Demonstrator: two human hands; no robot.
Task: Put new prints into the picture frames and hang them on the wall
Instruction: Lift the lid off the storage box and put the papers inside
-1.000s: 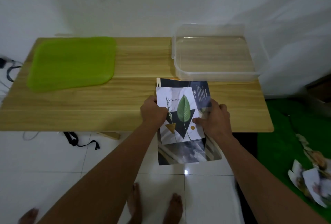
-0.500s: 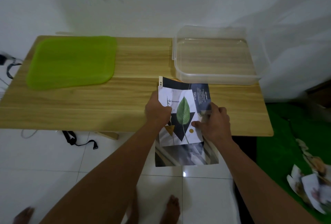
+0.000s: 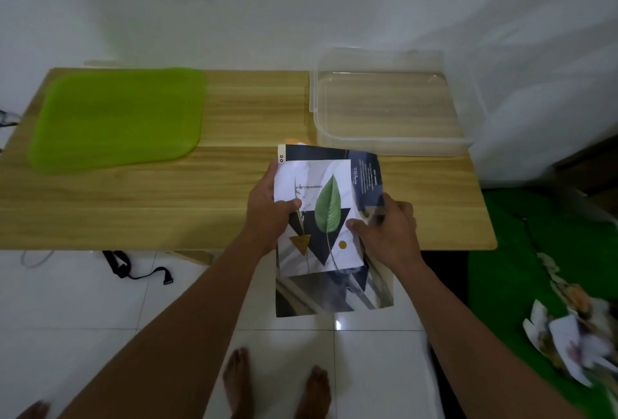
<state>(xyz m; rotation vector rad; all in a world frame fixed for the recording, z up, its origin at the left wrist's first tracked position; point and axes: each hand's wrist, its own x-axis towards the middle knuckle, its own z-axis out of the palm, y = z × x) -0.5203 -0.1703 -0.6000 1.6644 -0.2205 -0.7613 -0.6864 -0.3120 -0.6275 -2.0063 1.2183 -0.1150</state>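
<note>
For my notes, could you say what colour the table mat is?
The flat rounded mat is lime green, head view.

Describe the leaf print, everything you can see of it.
The leaf print is a white paper sheet, upright, showing a green leaf, a dark triangle, a small gold triangle, a gold dot, a thin stem and one line of small text. It lies on a larger dark sheet. The left hand pinches its left edge, thumb on top; the right hand holds its right edge by the thumb. It overhangs the near edge of the table.
</note>
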